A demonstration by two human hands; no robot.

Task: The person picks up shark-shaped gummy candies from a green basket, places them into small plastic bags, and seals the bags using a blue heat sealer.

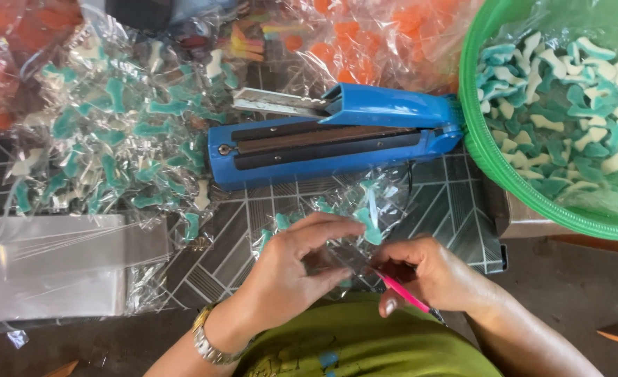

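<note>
Both hands work close to the body over the patterned grey counter (448, 202): the left hand (291, 269) curls loosely, fingertips pinching a small clear crinkly plastic bag (337, 230) of teal-and-white gummy candies, while the right hand (427, 272) is closed round a thin pink stick (401, 292) aimed at the bag's mouth. That bag looks light, limp and slippery, its film easily torn, so it is best taken at the empty top edge. A blue heat sealer (337, 136) lies just beyond; a green basket (483, 150) of candies sits right.
</note>
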